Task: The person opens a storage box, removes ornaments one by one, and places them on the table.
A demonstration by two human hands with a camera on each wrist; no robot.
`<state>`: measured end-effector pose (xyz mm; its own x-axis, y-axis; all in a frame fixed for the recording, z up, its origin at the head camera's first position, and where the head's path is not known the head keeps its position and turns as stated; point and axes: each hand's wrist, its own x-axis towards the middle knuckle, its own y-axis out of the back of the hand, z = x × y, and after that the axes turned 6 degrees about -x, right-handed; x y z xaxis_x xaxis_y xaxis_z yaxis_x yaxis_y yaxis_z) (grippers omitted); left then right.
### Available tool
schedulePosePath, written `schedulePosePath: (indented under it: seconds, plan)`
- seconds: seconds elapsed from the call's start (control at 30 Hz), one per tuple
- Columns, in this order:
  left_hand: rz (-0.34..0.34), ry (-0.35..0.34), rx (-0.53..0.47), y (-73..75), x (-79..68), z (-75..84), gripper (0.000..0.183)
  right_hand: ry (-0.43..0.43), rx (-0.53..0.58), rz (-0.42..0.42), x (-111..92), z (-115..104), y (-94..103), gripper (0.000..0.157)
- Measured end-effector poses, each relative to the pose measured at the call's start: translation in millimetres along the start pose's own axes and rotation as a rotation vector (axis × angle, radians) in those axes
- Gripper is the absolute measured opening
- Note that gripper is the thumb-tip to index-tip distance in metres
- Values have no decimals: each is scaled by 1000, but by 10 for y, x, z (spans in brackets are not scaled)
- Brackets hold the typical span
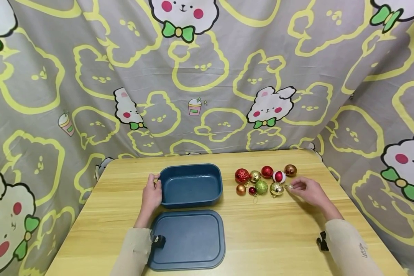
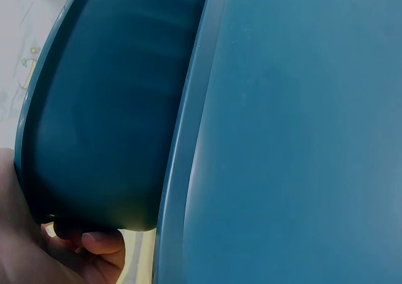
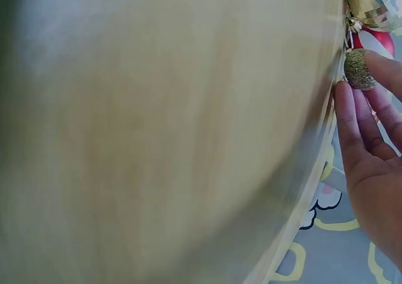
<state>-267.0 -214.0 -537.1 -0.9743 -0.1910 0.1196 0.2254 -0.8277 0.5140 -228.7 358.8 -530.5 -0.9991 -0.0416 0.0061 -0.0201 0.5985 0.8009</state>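
Note:
In the head view my left hand [image 1: 152,193] grips the left end of a dark blue plastic box [image 1: 189,189], thumb by its rim. The left wrist view shows curled fingertips [image 2: 103,241] at the box's end wall. At the right, my right hand [image 1: 308,189] pinches a small gold glitter bauble [image 3: 359,69] between thumb and fingers. Just left of it lies a shiny gold mirrored bauble [image 1: 276,188]. Around that are a green glitter bauble [image 1: 261,187], a red-and-white one [image 1: 279,176], a brown one [image 1: 291,170] and several more red and gold ones.
A blue-grey lid [image 1: 189,239] lies flat in front of the box, near the left forearm. Everything stands on a light wooden table [image 1: 272,237]. A patterned grey curtain [image 1: 220,76] hangs behind the table and at both sides.

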Motion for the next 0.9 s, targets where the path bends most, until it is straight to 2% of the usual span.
schedulePosePath:
  seconds: [0.53,0.9]
  plan:
    - [12,5,-3,1,-17,10,30,22,12,-15,-10,15,2,33]
    - [4,-4,1,4,-11,3,30,3,12,-24,-2,28,-10,34]
